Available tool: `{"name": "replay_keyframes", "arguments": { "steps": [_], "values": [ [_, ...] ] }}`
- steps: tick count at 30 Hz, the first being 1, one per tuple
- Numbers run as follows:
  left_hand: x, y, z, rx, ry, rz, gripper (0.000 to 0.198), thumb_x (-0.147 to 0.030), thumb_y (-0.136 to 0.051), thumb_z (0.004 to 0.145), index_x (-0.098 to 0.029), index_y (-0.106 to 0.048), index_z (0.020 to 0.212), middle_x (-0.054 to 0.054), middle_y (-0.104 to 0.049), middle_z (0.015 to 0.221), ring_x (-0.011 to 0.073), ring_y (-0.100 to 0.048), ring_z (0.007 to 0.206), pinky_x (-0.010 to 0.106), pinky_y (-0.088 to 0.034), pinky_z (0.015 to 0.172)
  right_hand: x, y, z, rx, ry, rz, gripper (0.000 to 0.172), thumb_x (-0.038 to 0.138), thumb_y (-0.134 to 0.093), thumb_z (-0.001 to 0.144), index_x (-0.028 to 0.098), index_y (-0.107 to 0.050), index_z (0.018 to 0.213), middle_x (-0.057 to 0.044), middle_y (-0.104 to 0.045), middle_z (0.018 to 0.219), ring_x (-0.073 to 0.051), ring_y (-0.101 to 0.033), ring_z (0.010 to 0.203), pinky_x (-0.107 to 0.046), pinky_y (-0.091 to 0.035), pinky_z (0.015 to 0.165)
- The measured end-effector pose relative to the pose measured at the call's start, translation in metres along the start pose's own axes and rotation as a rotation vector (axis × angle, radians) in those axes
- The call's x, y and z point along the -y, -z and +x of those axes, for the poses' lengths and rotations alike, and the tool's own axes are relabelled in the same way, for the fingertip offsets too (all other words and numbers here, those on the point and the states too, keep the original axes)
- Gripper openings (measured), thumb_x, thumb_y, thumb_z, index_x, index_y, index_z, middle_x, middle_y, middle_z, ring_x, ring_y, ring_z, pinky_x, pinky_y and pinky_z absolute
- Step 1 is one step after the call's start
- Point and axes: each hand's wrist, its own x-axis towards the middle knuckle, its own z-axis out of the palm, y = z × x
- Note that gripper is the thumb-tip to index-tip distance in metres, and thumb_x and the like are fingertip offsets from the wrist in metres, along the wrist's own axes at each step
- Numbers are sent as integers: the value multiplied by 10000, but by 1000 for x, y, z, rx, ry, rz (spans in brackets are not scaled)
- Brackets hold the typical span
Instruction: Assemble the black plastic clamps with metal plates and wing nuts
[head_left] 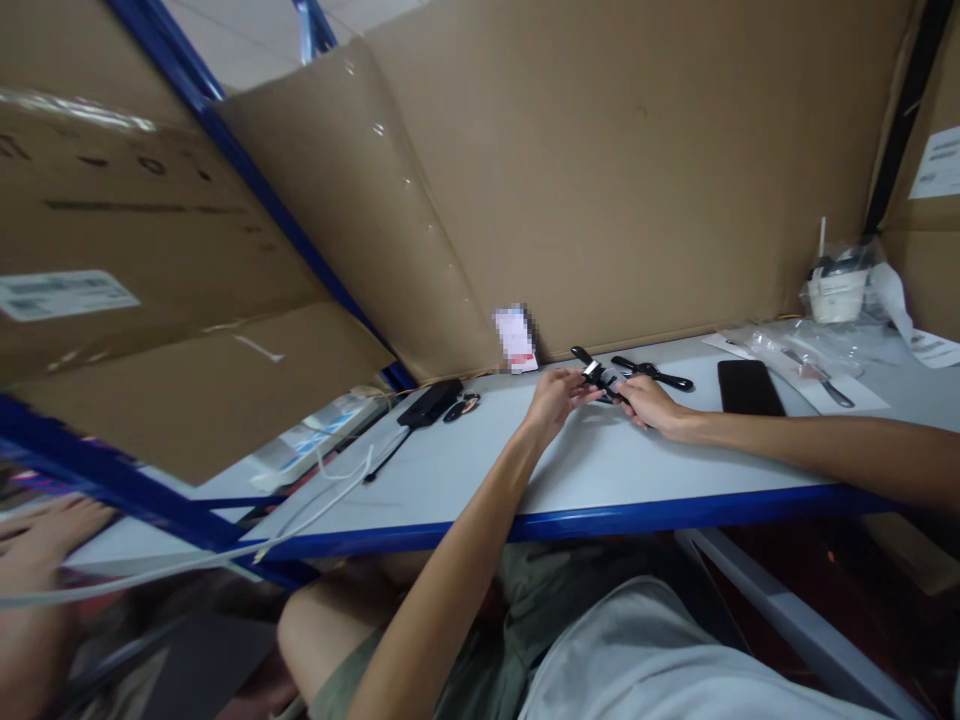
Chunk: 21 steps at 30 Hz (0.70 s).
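Both hands meet over the grey table, around a black-handled tool with a shiny silver part; its exact kind is too small to make out. My left hand holds the tool's left end near the silver part, fingers bent. My right hand is closed round its right end, hiding some of it. Just behind them lies another black tool with long handles. A phone-like object with a lit, blurred screen leans against the cardboard at the back.
To the right lie a dark phone, a metal utensil on paper, plastic wrapping, and a white cup in a bag. At left are a black adapter, keys and a white cable. Another person's hand shows far left.
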Motion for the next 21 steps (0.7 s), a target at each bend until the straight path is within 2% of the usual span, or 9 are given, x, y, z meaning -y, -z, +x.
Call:
{"name": "replay_keyframes", "arguments": {
  "steps": [2,4,8,11,14,18,21],
  "values": [
    [5,-5,-1,33,-37,137,66,-76,-654,787,-114,-602,800,22,-631,691,124,-644,605,360,-634,719,0,-1,0,-3,0,-21,360,211,-460,1035,172,-518,681,42,-458,459,-59,-353,324,-188,-237,312],
    [10,-8,-1,37,-119,328,122,-166,-707,787,-138,-589,776,-3,-612,650,123,-616,570,311,-601,620,0,-1,0,-19,-9,-33,373,197,-436,1039,174,-510,675,35,-463,473,-63,-353,333,-199,-249,320],
    [12,-7,1,50,-268,652,253,-268,-758,762,-156,-565,642,-37,-537,542,81,-497,484,197,-439,468,2,-1,-2,-33,-17,-48,381,208,-403,1053,172,-518,692,31,-464,506,-66,-346,340,-216,-246,332],
    [8,-7,-2,103,-177,579,273,-275,-751,772,-166,-535,645,-52,-505,479,66,-447,406,192,-384,420,2,-1,-3,-29,-11,-61,371,227,-416,1054,170,-523,703,31,-467,514,-69,-354,348,-219,-253,343],
    [4,-10,-9,102,-67,416,271,-268,-750,775,-177,-501,717,-30,-569,502,89,-502,400,224,-460,446,1,-1,-2,-21,5,-73,372,224,-421,1054,173,-513,697,35,-466,501,-65,-355,349,-211,-257,346],
    [2,-16,-16,39,9,312,320,-260,-746,796,-204,-433,829,-3,-635,546,129,-565,414,258,-501,466,-2,-2,-1,8,31,-87,372,201,-442,1045,181,-491,677,40,-471,482,-59,-357,340,-201,-255,333],
    [3,-18,-17,-42,18,325,309,-284,-725,832,-213,-428,879,-58,-563,485,103,-483,359,204,-408,401,-2,-2,-1,34,21,-73,365,203,-453,1043,183,-490,680,40,-467,479,-56,-353,338,-195,-249,325]
  ]
}}
